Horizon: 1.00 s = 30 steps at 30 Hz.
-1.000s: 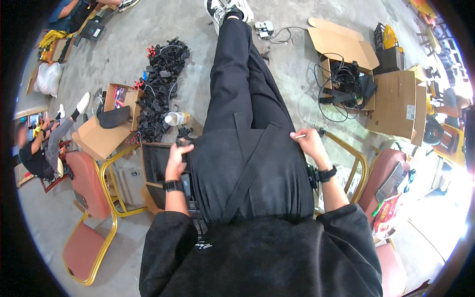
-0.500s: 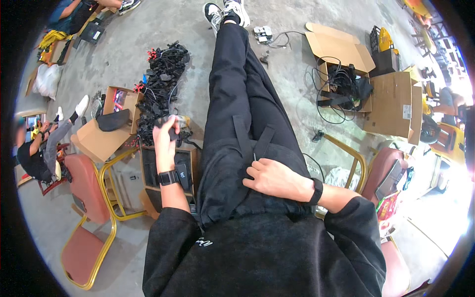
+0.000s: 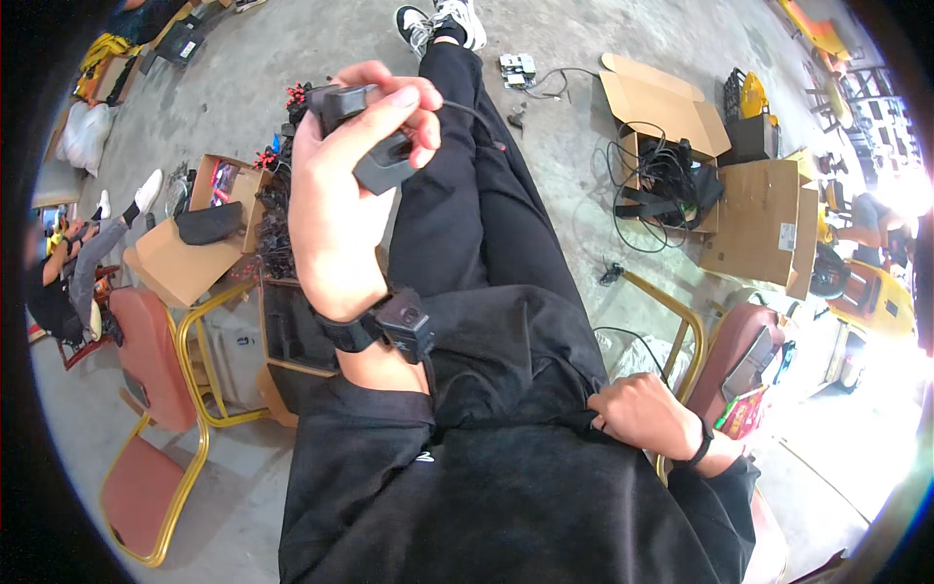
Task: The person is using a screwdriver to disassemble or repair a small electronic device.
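Note:
My left hand (image 3: 341, 185) is raised close to the camera and grips a small black device (image 3: 370, 136) with a thin cable trailing from it. A black strap with a small box (image 3: 404, 326) sits on that wrist. My right hand (image 3: 637, 414) rests at my right hip, fingers closed on the hem of my black shirt (image 3: 506, 487). A black band circles its wrist. My legs in black trousers (image 3: 467, 214) stretch out ahead, ending in black and white sneakers (image 3: 438, 19).
Open cardboard boxes (image 3: 681, 127) with black cables lie on the concrete floor at the right. Another box (image 3: 195, 243) and a heap of black cables (image 3: 277, 219) lie left. Red chairs with gold frames (image 3: 156, 389) stand beside me. A seated person (image 3: 68, 282) is at far left.
My left hand has risen from beside my left thigh toward the camera with the black device. My right hand slid from my lap to my right hip.

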{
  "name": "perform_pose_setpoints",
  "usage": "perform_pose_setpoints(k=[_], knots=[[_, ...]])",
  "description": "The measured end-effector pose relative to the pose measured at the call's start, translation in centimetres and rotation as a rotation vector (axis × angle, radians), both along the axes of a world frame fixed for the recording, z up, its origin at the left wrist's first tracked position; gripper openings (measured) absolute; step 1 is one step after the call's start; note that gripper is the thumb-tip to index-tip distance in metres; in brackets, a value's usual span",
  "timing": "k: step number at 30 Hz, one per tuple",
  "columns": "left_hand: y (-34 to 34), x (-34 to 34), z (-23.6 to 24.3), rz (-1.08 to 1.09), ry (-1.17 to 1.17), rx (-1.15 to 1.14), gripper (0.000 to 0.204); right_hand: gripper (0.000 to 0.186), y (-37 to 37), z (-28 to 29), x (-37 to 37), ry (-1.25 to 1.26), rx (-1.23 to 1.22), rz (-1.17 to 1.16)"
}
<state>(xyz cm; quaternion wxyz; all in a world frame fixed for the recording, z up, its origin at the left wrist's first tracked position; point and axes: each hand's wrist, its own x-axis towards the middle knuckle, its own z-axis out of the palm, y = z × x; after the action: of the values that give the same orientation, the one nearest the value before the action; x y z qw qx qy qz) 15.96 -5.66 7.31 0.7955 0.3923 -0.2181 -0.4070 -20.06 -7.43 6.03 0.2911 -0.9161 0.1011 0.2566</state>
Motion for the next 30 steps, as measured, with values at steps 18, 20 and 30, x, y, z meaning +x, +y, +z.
perform_pose_setpoints(k=[18, 20, 30], knots=[[1.7, -2.8, -1.7, 0.001, 0.420, -0.274, 0.045, 0.026, -6.3, 8.9, 10.7, -0.828, 0.502, -0.392], [2.4, -3.2, -2.5, -0.035, 0.492, -0.273, 0.047, 0.021, -5.4, 6.6, 12.6, -0.954, 0.673, -0.480], [1.2, -5.7, -2.5, 0.020, 0.286, -0.166, 0.033, 0.009, -4.2, 2.2, 14.5, -0.787, 0.809, -0.650]])
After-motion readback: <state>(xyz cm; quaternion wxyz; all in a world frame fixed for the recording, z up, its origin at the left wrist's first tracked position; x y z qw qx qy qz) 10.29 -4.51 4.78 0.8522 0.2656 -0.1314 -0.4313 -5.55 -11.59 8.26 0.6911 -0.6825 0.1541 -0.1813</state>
